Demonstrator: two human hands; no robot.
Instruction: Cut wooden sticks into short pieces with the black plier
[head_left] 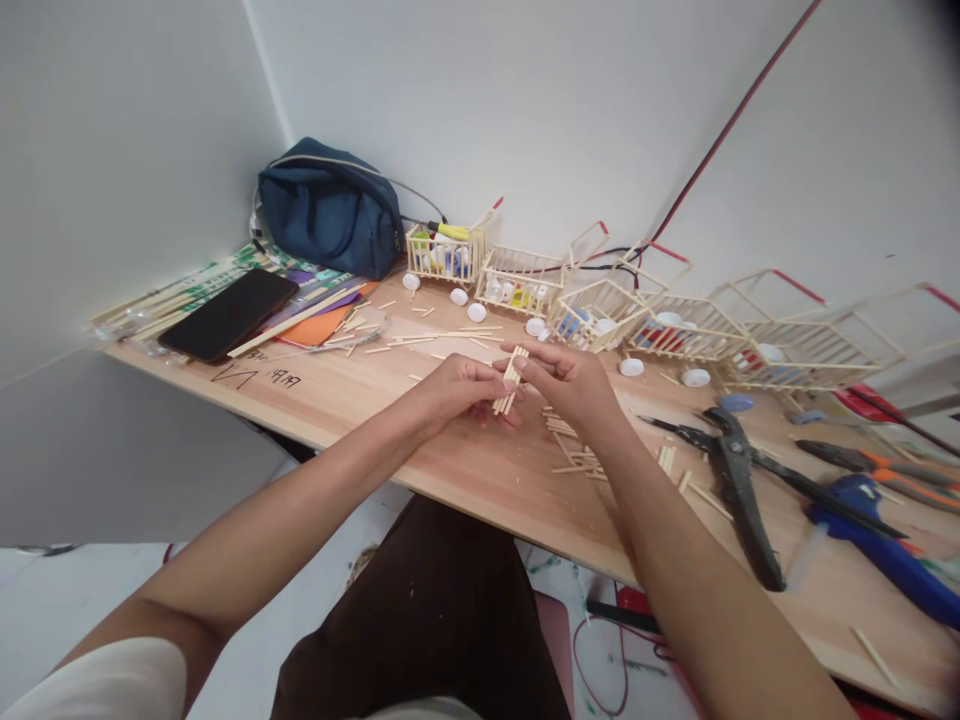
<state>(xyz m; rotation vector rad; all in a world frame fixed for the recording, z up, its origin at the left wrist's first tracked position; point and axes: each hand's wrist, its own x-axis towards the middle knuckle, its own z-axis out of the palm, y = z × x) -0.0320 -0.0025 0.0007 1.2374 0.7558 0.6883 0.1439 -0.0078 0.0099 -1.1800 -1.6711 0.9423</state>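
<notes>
Head view: a bunch of short sticks [511,381] pinched between both my hands, left of the black pliers [739,490].
My left hand [454,385] closes thumb and fingers on its lower part, my right hand [574,385] nips its upper part; neither is spread wide. I judge the wood light, dry, stiff and easily snapped, best gripped gently by the flat sides; whether the sticks are joined, I cannot tell. Left of the pliers lie further stick pieces [574,460], partly screened by my right forearm, which stands in the way. Beyond the pliers runs a row of stick carts [592,310]; well left of them, a black phone [229,313].
</notes>
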